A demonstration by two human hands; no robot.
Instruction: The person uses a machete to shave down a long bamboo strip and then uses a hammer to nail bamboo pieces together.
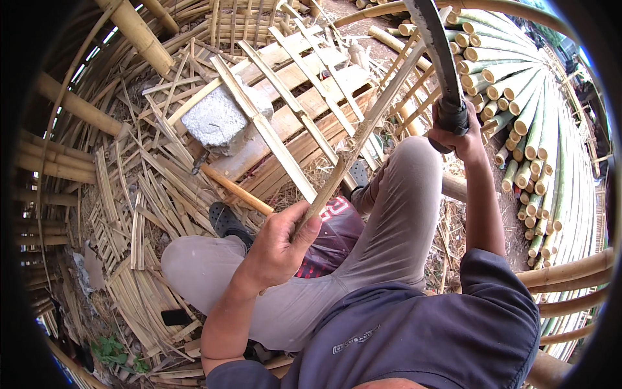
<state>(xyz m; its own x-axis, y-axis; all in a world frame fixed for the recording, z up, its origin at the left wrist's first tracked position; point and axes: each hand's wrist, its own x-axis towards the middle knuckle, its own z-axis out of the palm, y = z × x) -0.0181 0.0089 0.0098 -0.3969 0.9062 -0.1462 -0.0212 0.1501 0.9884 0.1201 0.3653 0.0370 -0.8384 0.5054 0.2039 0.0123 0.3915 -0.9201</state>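
My left hand [282, 240] is closed round the lower end of a long split bamboo strip [360, 137], which slants up and away to the right. My right hand [468, 133] grips the dark wrapped handle of a machete [439, 55]. Its curved blade points up and away, and in this view it overlaps the strip's far end; whether they touch I cannot tell. Beyond my knees, several pale bamboo slats [262, 126] lean across wooden planks [295, 178] and beside a white stone block [215, 118]. A hammer [234, 187] with a wooden handle lies in front of the block.
A large stack of cut bamboo poles [512, 71] fills the right side. Split strips [165, 178] litter the ground at left, with a black flat rectangular object [176, 317] among them. Thick bamboo posts [139, 39] stand at far left. A dark printed cloth [332, 233] lies between my legs.
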